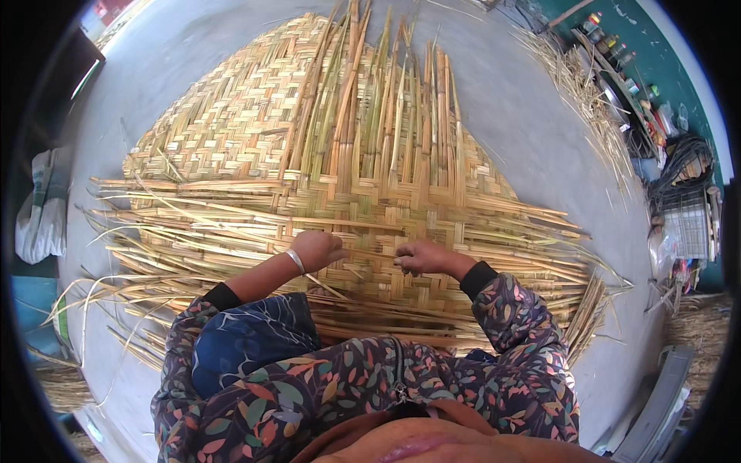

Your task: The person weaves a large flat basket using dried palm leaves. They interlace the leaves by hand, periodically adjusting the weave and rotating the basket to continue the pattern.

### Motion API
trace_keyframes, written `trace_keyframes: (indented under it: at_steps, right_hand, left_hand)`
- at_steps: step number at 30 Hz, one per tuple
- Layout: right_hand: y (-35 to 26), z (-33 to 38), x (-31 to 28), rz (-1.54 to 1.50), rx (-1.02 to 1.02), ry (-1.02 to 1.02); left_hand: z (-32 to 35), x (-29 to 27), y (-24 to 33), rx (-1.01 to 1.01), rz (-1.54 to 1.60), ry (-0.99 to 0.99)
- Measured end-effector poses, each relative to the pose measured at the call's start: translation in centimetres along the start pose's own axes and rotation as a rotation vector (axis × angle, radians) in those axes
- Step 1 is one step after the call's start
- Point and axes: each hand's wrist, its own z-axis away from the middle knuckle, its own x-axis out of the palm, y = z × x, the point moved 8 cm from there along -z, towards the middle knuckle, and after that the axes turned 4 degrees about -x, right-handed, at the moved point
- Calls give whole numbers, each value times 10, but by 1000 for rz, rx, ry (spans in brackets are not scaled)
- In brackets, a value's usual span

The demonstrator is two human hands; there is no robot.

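A flat weave of split reed strips (421, 224) lies on the floor before me, with long loose ends sticking out to the far side, left and right. My left hand (315, 251) is closed low over the near part of the weave, its fingertips pinching what looks like a thin reed strip (369, 251). Facing it a short way to the right, my right hand (426, 257) also has curled fingers, apparently on the same strip; the fingertips are partly hidden. A bangle circles my left wrist.
Behind the loose ends spreads a finished herringbone mat (231, 116) on the grey floor (525, 108). Scattered straw (587, 116) and a shelf with bottles (610, 46) line the right wall. A whitish sack (40, 208) stands at the left, a coil of black cable (679, 166) at the right.
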Motion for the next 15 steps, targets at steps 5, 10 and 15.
trace_keyframes:
  at_steps: [5,10,15]
  right_hand:
    - [-6,2,8,159,-90,-16]
    - [-11,-3,6,298,-114,33]
    - [-4,-8,9,482,-142,127]
  left_hand:
    - [-7,-3,14,-1,-35,-32]
    - [-6,8,10,-1,30,-39]
    - [-8,13,2,-14,59,-44]
